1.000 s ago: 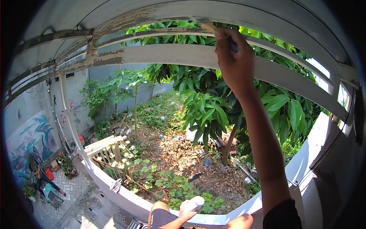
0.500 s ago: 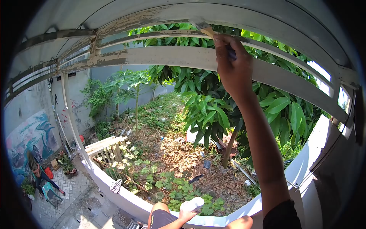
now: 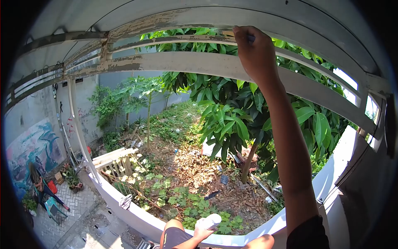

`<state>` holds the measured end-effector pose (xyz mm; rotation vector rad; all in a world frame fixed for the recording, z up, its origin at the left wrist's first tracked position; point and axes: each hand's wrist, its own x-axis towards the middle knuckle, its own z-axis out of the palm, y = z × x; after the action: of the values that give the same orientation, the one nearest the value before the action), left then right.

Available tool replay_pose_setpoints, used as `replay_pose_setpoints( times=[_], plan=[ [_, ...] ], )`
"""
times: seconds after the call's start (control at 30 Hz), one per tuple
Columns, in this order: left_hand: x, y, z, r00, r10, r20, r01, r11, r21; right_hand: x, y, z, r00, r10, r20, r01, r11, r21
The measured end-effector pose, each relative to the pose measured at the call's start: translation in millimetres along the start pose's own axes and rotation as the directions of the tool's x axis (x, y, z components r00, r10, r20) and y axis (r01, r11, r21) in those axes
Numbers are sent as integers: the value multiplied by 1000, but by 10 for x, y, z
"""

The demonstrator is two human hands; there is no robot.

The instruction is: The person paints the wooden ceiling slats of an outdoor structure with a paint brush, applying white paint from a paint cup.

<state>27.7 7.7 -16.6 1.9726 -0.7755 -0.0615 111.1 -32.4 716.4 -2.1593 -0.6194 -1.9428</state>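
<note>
My right hand (image 3: 256, 52) is raised high and closed round a paintbrush. Only a little of the brush (image 3: 227, 32) shows, a pale wooden part beside the fingers at the lower edge of the upper grey beam (image 3: 199, 17); its bristles are hard to make out. Below, the wider grey rail (image 3: 182, 62) passes behind my wrist. Brownish patches mark the left parts of these beams. Low in the view, near my knee, my left hand (image 3: 200, 232) grips a white container (image 3: 212, 221), whose contents do not show.
A curved white wall ledge (image 3: 143, 214) runs below me. Beyond it lie leafy ground and a tree with broad leaves (image 3: 232, 124). Wooden slats (image 3: 114, 157) lean inside the wall. Far below left, a person (image 3: 39, 184) sits on a teal stool (image 3: 54, 206) on paving.
My right hand has tilted and risen slightly with the paintbrush, whose head has moved down from the upper beam's face to its lower edge. My left hand and the white container have stayed put.
</note>
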Motion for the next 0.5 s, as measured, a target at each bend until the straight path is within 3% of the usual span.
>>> replay_pose_setpoints(
  times=[0.07,0.17,0.33,0.4,0.5],
  plan=[
    [-33,22,-14,999,3,-32,-2,1000,28,-79,69,99,1000,-2,-6,3,1000,12],
    [-4,-2,-35,1000,13,4,-13,1000,24,-380,-59,121,998,-50,-29,56,967,248],
    [23,0,-63,1000,-3,-5,3,1000,0,-391,-147,1,999,-8,-48,20,967,254],
    [28,-28,-4,1000,14,-18,-14,1000,8,-345,-158,-24,1000,-2,1,1,988,154],
    [-2,-31,38,1000,2,-30,-1,999,38,-222,-73,31,1000,14,-17,-12,989,146]
  ],
)
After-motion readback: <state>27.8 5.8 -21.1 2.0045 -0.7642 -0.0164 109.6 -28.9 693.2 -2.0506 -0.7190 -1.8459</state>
